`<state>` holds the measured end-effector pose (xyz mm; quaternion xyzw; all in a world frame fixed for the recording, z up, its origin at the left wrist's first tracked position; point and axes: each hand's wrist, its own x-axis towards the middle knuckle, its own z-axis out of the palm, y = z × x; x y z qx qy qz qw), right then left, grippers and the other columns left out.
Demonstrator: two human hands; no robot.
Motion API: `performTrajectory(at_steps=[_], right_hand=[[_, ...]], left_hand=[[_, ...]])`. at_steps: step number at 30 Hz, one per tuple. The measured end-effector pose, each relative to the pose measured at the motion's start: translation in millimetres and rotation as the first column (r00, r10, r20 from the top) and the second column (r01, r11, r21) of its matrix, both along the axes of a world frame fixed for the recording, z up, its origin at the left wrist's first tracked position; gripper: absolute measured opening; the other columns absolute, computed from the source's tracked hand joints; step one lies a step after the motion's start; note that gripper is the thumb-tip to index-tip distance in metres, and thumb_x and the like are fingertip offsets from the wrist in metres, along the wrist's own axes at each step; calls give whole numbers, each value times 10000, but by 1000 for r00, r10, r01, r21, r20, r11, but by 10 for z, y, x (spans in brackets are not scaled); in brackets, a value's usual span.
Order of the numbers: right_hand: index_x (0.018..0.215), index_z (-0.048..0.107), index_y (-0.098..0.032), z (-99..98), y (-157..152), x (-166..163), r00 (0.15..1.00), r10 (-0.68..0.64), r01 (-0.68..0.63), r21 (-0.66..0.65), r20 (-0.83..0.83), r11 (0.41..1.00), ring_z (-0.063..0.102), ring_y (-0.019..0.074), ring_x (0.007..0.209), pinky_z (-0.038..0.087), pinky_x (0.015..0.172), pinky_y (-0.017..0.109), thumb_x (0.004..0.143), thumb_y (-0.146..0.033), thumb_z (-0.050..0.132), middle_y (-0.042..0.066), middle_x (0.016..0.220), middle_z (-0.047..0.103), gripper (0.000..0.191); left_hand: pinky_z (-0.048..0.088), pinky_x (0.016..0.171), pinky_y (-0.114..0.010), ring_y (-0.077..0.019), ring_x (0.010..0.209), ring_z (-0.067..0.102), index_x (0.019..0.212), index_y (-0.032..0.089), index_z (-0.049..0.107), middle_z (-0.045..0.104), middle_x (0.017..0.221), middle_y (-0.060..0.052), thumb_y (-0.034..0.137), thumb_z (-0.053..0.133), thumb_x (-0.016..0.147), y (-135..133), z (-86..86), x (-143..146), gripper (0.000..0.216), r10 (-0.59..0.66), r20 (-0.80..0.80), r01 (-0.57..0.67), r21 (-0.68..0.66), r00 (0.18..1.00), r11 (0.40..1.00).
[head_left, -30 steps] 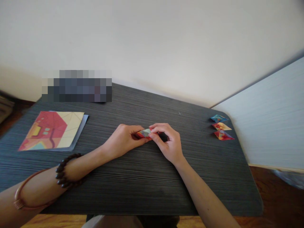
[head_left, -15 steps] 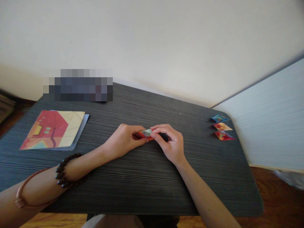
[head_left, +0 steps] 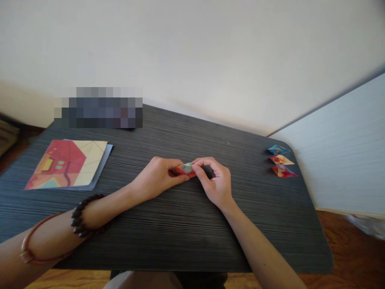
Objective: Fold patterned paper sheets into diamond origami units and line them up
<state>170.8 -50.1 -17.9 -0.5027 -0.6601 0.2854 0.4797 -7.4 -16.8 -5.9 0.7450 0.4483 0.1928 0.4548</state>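
Note:
A small folded paper piece (head_left: 187, 168), red and orange with a pale grey-green patch, is held between my two hands over the middle of the dark table. My left hand (head_left: 159, 174) is closed, pinching its left end between thumb and fingers. On the other side, my right hand (head_left: 215, 176) pinches the paper's right upper edge with thumb and forefinger. The fingertips cover both ends of the piece, so its full shape is hidden.
Patterned paper sheets (head_left: 67, 164) lie stacked at the table's left. Three small folded paper pieces, one blue (head_left: 278, 150), one cream and red (head_left: 282, 160) and one red (head_left: 284, 171), form a column near the right edge. A pixelated dark object (head_left: 102, 112) sits at the back left.
My right fingers have shifted slightly along the paper's right end, and a little more of its red side shows. My left hand keeps nearly the same place.

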Motion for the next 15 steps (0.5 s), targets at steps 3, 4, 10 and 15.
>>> performTrajectory(at_steps=[3,4,10,15], right_hand=[[813,612,-209,-17,-4,-11,1000,-17,17,-7,12,1000,630,147,811,487,789,307,838,-217,586,17,851,675,37],[814,604,-210,-26,-6,-15,1000,-24,24,-10,4,1000,629,146,799,489,778,306,835,-223,590,16,843,671,28],[806,537,-213,-70,-14,-40,991,-30,27,-21,-130,999,633,136,754,498,739,298,809,-221,624,4,818,661,88],[836,561,-218,-75,-13,-39,988,-26,20,-37,-151,999,641,143,763,501,742,306,803,-207,638,6,819,670,84]], left_hand=[[380,528,-182,-94,558,559,663,168,647,658,610,45,355,643,768,8,27,4,214,3,-38,-4,-15,999,1000],[377,525,-182,-96,561,560,659,168,648,658,607,44,355,648,764,11,28,5,214,2,-46,-3,-17,999,1000],[371,523,-180,-103,577,552,664,164,646,648,607,40,414,664,745,11,-6,7,264,-32,-7,32,-34,999,999],[309,460,-179,-95,533,499,697,155,675,605,557,36,465,620,771,8,12,6,324,-36,-22,35,-60,999,998]])
